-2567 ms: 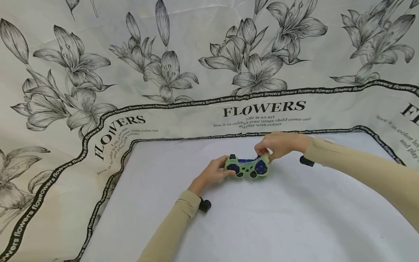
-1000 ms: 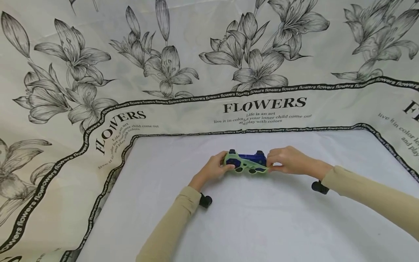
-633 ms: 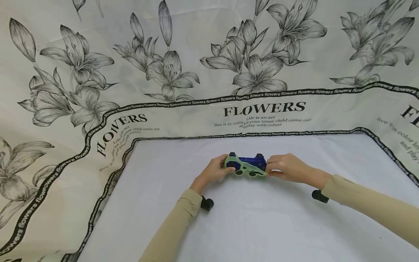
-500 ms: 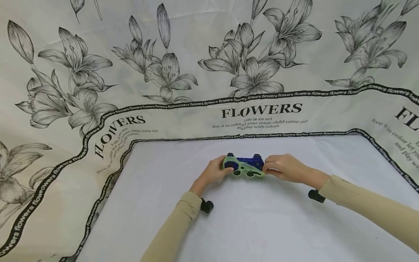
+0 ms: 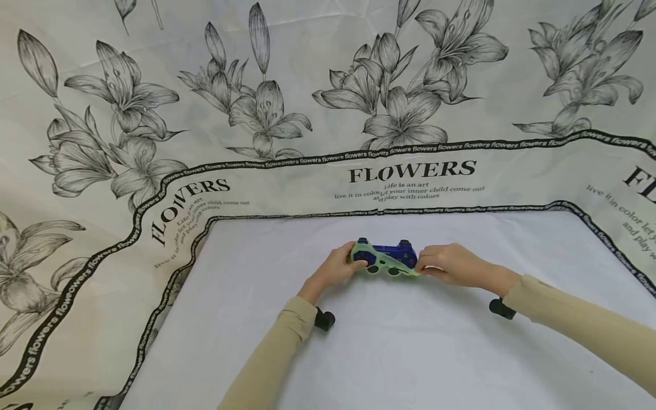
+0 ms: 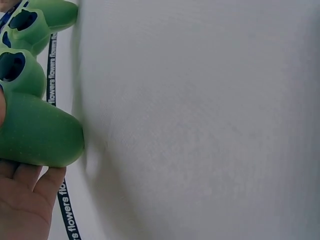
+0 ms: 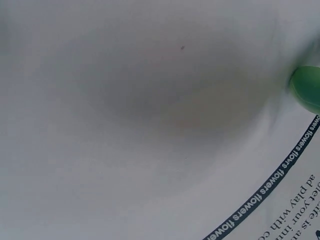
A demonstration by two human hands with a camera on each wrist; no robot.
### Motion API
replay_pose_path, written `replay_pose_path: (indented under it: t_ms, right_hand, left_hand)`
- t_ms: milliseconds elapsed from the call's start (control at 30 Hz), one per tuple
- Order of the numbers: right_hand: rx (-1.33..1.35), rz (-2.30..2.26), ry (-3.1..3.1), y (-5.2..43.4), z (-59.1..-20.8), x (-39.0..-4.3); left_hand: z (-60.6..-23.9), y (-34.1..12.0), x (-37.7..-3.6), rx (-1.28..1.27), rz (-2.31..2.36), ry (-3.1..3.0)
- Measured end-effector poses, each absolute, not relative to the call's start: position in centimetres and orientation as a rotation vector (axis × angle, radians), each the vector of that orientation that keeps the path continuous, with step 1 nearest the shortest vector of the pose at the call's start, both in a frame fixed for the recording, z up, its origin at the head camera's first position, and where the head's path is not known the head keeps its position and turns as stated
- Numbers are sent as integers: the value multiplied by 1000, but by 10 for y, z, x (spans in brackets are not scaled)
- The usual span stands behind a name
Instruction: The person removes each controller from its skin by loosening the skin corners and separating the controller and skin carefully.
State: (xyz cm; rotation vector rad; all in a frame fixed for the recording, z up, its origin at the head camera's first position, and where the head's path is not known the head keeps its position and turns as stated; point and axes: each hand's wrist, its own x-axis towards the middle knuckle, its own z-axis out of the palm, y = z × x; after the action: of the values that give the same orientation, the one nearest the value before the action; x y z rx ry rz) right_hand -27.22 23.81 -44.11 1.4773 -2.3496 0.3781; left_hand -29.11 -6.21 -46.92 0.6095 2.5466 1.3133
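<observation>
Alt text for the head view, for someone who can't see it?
A left hand grips a blue game controller partly inside a green cover; the right hand pinches the cover beside the uncovered blue end. White surface below, flower-printed cloth behind.

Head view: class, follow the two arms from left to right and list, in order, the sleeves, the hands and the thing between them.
Left sleeve → left hand → game controller → right hand → right sleeve.

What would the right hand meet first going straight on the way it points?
Likely the blue controller, just ahead of the right hand, which pinches the green cover; depth there is hard to judge.
</observation>
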Motion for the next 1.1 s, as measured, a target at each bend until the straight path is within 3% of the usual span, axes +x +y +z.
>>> replay_pose_path:
  t_ms: [733,1100]
  right_hand:
    - [1279,406,-2218,226,-453,-275]
    - [1524,133,-1838,225,-450,-275]
  left_hand:
    - [-483,-52,-275,513,1412,2770]
    - [-483,-51,-271,518,1451,2764]
